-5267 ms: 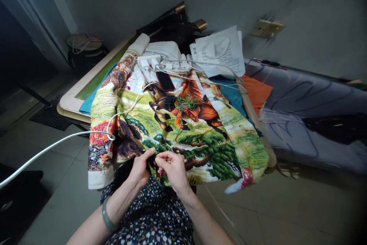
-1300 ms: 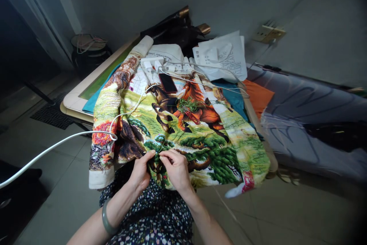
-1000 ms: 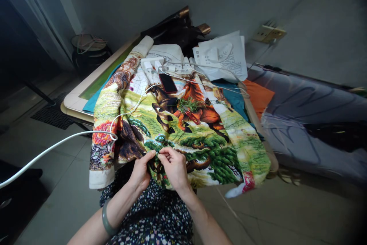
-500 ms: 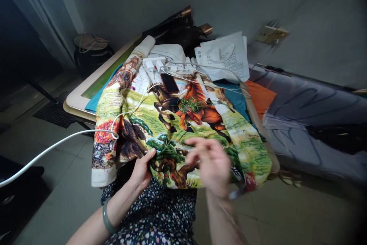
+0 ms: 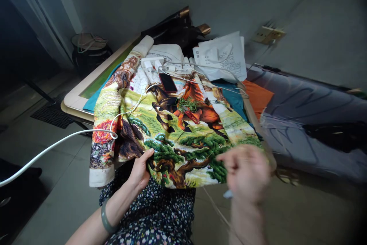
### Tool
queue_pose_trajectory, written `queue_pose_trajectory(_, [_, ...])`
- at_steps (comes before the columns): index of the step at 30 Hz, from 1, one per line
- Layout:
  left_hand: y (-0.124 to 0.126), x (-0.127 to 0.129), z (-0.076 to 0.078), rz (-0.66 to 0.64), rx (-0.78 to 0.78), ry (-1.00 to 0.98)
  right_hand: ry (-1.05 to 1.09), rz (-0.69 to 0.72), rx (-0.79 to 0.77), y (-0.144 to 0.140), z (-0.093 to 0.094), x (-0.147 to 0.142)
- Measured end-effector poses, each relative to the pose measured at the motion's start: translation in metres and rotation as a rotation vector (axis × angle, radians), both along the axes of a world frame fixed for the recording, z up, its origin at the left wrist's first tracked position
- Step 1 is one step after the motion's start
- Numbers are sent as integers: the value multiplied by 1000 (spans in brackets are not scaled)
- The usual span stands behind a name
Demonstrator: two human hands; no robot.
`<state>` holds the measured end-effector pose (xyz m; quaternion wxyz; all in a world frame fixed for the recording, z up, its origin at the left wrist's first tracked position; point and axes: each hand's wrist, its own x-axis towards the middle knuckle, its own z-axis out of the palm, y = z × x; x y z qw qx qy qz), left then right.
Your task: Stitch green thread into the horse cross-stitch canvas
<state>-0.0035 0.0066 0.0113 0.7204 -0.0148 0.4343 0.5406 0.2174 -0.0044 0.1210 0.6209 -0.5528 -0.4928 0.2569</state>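
**A:** Where does your embroidery (image 5: 172, 130) lie?

**B:** It is spread over the worktop (image 5: 75, 101) and hangs off the near edge onto your lap. Your left hand (image 5: 140, 170) pinches its near hem, thumb on top, fingers tucked under the cloth.

**A:** And your right hand (image 5: 246, 174)?

**B:** It is lifted off the cloth at the right corner, blurred, fingers drawn together. I cannot tell whether it holds a needle or thread.

**A:** What crowds the edges?

**B:** A white cable (image 5: 57, 143) crosses the left border and runs off over the floor (image 5: 57, 199). A phone (image 5: 168, 82) and a tangle of green thread (image 5: 186, 104) lie on the far half, with white chargers (image 5: 151, 62) and a printed paper bag (image 5: 222, 57) beyond. A grey bed (image 5: 309, 111) sits just beside the right edge.

**A:** Open room?

**B:** Bare floor shows to your right, between the cloth's corner and the bed.
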Motion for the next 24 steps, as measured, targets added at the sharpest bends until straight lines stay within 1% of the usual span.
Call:
queue_pose_trajectory(1, [0,0,0,-1,-3,1,-11,138,-141,0,-15,-19])
queue_pose_trajectory(4, [0,-2,-1,0,-14,6,-65,324,-289,-2,-56,-68])
queue_pose_trajectory(5, [0,-2,-2,-4,-18,7,-115,362,-320,-3,-65,-79])
queue_pose_trajectory(7, [1,-3,-5,-11,-16,7,-221,397,-365,-4,-77,-93])
queue_pose_trajectory(9, [1,-3,-8,-14,-10,5,-302,387,-376,-3,-80,-99])
queue_pose_trajectory(13, [1,-3,-11,-6,-13,4,-364,372,-370,1,-79,-102])
queue_pose_trajectory(18, [2,-3,-11,-6,-18,-12,-399,353,-369,2,-78,-104])
queue_pose_trajectory(24, [2,-1,-10,8,-40,-39,-502,319,-341,5,-75,-105])
